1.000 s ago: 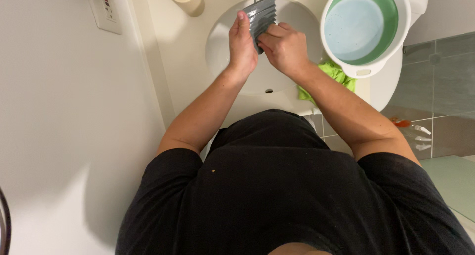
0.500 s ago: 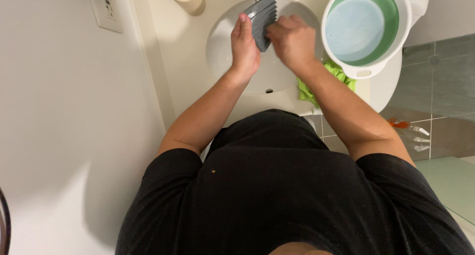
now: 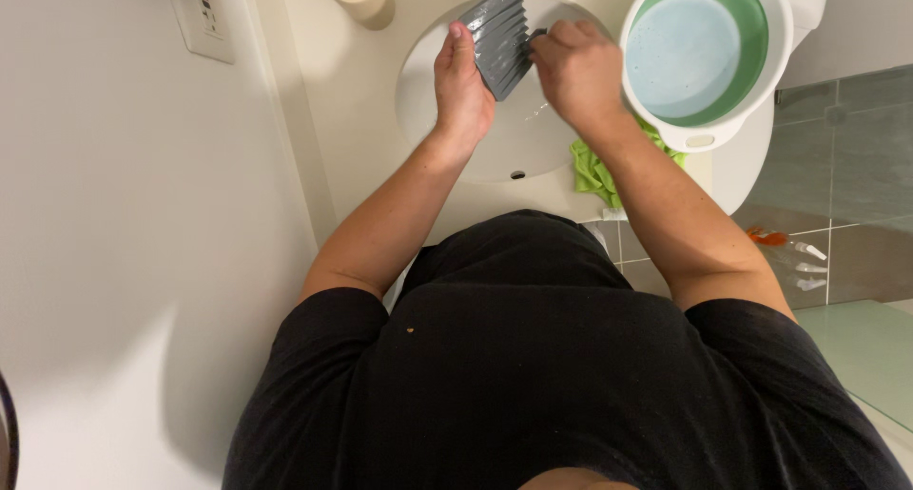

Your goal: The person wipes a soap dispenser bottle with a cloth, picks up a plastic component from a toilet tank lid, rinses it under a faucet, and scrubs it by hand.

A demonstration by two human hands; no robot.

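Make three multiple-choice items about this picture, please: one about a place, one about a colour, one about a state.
1. Where is the green cloth?
A. on the counter edge, under the right forearm
B. inside the basin
C. on the floor

2. What colour is the ridged tray?
A. grey
B. red
C. yellow

3. How is the ridged tray held?
A. lying flat in the sink
B. lifted over the sink, gripped by the left hand
C. hanging on the wall

Answers:
1 A, the cloth shows beside the sink, below the white basin.
2 A, its ribs are plain grey.
3 B, the left hand grips its edge while the right hand touches its other side.
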